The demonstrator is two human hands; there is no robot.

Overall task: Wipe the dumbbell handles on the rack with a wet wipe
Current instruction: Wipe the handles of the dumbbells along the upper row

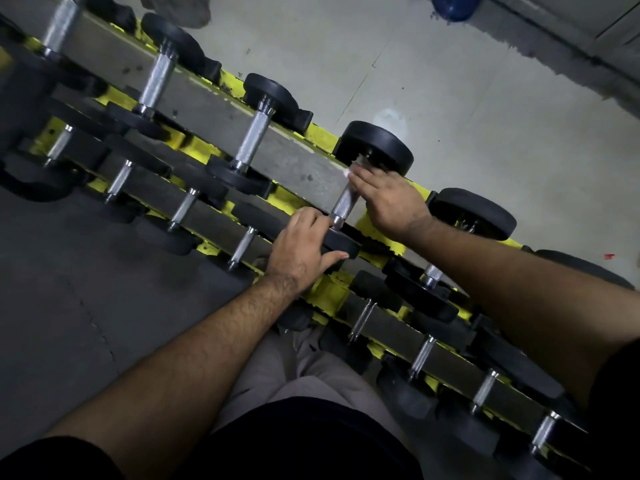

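Observation:
A dumbbell with black round heads and a knurled steel handle [346,200] lies on the top tier of the yellow and grey rack [294,161]. My right hand [389,200] wraps over the far end of that handle, and a bit of white wet wipe [355,168] shows at its fingertips near the far head [375,147]. My left hand [303,247] grips the near head [341,244] of the same dumbbell, thumb along its edge.
Several more dumbbells line the top tier to the left [254,136] and right [472,213]. A lower tier of smaller dumbbells [183,207] runs nearer me. Grey concrete floor lies behind, dark rubber matting to the left, a blue object [453,6] at the far wall.

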